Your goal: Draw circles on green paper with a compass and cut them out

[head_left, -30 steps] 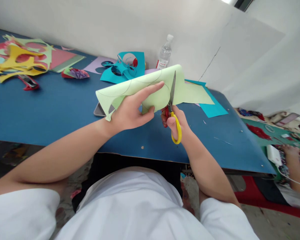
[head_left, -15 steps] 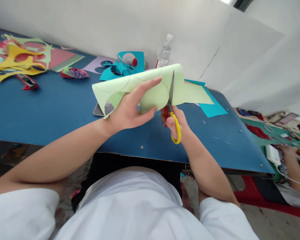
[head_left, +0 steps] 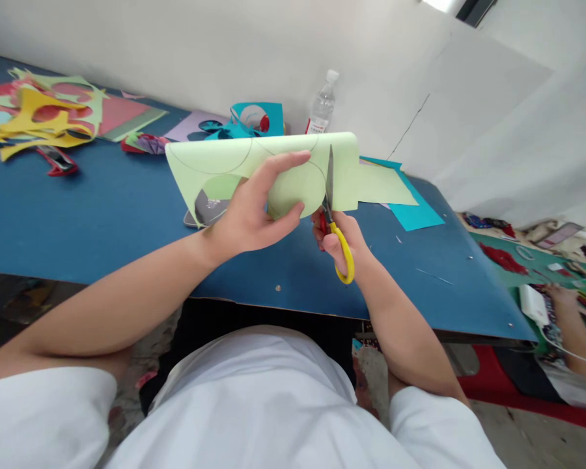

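Note:
My left hand (head_left: 261, 212) grips a light green sheet of paper (head_left: 215, 153) above the table, index finger and thumb lying over its face. Curved pencil lines mark the sheet, and a round hole is cut near its left corner. In my right hand (head_left: 344, 241) is a pair of scissors (head_left: 342, 251) with one yellow and one red handle. Its blades point away from me, at the sheet's near edge beside a drawn circle. Part of a dark phone-like object (head_left: 209, 208) shows through the hole.
Paper scraps (head_left: 43, 111) and a red box cutter (head_left: 58, 161) lie at the left. Blue cut paper (head_left: 271, 117) and a plastic bottle (head_left: 323, 101) stand by the wall. More sheets (head_left: 410, 212) lie right. Another person's arm (head_left: 579, 326) shows at a green table.
The green sheet has turned slightly, its left end shifting left and up while its right end dips. The scissors have moved a little left along the drawn curve.

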The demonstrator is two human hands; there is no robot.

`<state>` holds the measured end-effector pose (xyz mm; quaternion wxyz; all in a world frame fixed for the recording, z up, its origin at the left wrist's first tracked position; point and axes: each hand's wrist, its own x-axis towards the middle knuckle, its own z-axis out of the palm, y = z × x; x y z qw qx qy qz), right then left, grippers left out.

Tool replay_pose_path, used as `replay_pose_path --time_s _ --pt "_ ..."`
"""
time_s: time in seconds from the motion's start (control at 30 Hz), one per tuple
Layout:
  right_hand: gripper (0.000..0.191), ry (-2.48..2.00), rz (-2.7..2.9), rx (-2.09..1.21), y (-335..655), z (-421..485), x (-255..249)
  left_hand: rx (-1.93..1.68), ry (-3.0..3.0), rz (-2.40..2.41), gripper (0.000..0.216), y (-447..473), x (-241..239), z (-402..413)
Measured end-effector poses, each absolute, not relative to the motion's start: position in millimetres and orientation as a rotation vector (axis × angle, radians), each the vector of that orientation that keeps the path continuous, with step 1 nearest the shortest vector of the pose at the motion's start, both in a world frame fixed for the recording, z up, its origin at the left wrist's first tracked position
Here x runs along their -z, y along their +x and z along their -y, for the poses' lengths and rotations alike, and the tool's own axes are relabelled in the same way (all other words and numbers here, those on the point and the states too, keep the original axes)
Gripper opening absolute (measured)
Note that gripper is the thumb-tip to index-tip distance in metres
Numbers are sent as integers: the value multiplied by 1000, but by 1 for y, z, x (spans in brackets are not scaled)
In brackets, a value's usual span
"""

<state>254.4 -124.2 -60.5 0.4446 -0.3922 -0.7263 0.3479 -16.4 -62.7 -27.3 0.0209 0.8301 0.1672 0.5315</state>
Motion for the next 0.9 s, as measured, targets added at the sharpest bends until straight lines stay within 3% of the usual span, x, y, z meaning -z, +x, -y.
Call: replay_pose_path --time_s 0.37,0.9 --pt "90 -899 1813 -820 255 125 61 -1705 2551 -361 69 -14 24 59" --pt "93 -953 1798 -855 253 128 57 -1687 2564 -166 73 -15 18 55"
